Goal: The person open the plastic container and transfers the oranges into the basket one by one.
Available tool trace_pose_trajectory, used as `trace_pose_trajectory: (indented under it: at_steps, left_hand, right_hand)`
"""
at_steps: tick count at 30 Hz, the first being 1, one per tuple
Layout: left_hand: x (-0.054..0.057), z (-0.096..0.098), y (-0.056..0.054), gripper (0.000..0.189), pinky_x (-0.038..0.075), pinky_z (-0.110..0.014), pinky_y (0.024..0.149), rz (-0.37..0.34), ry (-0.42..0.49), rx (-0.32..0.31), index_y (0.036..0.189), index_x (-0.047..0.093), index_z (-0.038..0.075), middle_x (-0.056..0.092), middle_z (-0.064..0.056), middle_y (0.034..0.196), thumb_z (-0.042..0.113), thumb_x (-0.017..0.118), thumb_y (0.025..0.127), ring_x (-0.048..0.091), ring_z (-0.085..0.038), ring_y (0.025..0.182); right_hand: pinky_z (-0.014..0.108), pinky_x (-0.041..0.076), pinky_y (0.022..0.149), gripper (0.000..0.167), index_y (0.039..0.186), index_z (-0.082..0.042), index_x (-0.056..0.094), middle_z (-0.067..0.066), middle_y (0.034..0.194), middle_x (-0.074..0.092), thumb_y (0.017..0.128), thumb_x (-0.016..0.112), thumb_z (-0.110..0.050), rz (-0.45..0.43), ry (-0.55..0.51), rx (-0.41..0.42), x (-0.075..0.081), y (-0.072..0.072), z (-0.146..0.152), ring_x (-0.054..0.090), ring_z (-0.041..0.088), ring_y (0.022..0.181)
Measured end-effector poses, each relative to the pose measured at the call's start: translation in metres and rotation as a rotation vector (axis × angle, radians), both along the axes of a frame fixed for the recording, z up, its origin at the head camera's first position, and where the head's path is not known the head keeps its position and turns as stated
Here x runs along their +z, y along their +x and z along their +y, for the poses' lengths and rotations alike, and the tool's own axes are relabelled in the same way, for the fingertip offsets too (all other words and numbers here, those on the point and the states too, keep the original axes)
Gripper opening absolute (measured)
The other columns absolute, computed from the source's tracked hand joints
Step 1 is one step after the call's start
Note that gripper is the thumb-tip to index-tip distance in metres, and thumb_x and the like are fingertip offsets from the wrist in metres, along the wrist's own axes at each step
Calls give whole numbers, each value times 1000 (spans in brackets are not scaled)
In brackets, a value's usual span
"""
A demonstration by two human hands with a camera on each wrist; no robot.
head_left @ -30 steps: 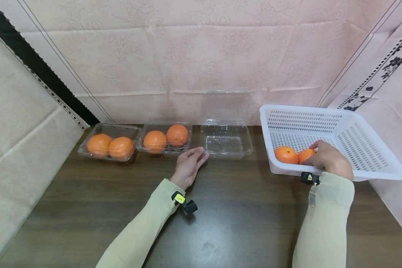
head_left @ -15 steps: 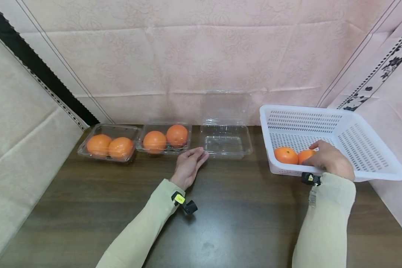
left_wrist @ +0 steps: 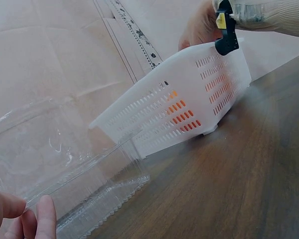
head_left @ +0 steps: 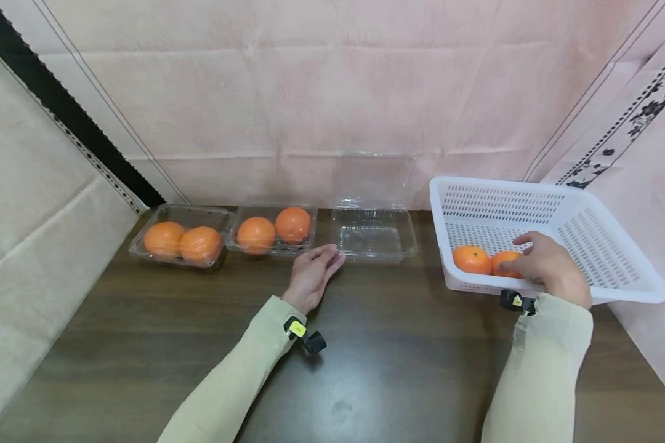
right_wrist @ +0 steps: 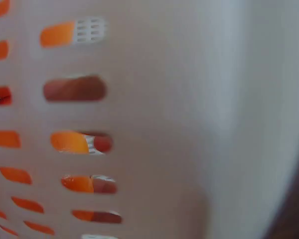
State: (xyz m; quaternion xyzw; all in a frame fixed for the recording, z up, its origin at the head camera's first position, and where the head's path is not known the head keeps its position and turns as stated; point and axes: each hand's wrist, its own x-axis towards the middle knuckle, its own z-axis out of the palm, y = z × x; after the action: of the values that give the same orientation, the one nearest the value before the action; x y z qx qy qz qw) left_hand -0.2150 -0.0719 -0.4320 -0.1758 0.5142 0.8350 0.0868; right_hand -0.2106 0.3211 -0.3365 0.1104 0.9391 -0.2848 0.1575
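Observation:
My left hand (head_left: 314,275) reaches to the front left corner of an unlidded clear plastic clamshell container (head_left: 374,234). In the left wrist view its thumb and finger pinch the edge of that container (left_wrist: 97,174). My right hand (head_left: 551,264) is inside the white perforated basket (head_left: 632,258), with the thumb over one orange (head_left: 502,263) and fingers spread behind it. A second orange (head_left: 471,259) lies to its left. Through the basket slots, the right wrist view shows a fingertip (right_wrist: 102,144) with a small gap from the orange (right_wrist: 70,142).
To the left stand two more clear containers. The middle container (head_left: 271,246) and the far left container (head_left: 144,251) each hold two oranges. A pink cloth (head_left: 310,98) hangs behind the brown wooden table (head_left: 366,369).
My right hand has shifted slightly right and back towards me, baring more of the orange beside it. The basket has tipped or moved a little. My left hand keeps its place.

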Motion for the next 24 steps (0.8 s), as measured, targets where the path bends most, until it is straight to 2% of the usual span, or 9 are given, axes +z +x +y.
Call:
trace_pose_trajectory:
  at_steps: [6,12,14,17,24]
  left_hand:
    - [-2,1,0,36,59,-24,98,0,6,-4,136,57,3,58,-12,130,14,61,103,64,-21,122]
    - [0,3,-1,32,59,-26,100,1,13,6,134,59,3,58,-12,128,13,61,103,63,-21,120]
    - [0,5,-1,34,58,-27,102,1,16,3,136,58,3,58,-12,129,13,61,103,63,-21,120]
    - [1,9,0,38,57,-27,104,4,23,-2,139,56,2,57,-12,130,13,60,103,62,-21,121]
    - [3,16,-3,38,57,-26,103,27,28,15,140,54,-2,55,-16,135,10,58,104,61,-21,118]
  right_hand:
    - [48,59,74,83,149,3,34,39,142,38,93,68,-47,88,80,23,5,5,-8,46,51,112]
    - [64,54,91,74,149,-2,39,35,148,42,97,62,-49,164,80,88,17,5,-37,45,53,122]
    - [64,54,92,72,149,-3,40,33,147,44,97,62,-48,179,76,116,21,5,-47,47,51,123]
    - [58,55,90,70,148,-5,42,30,145,48,97,62,-47,186,77,146,24,4,-62,49,46,119]
    - [60,53,94,71,149,-3,41,30,146,48,97,63,-46,170,83,196,21,-3,-86,51,47,123]
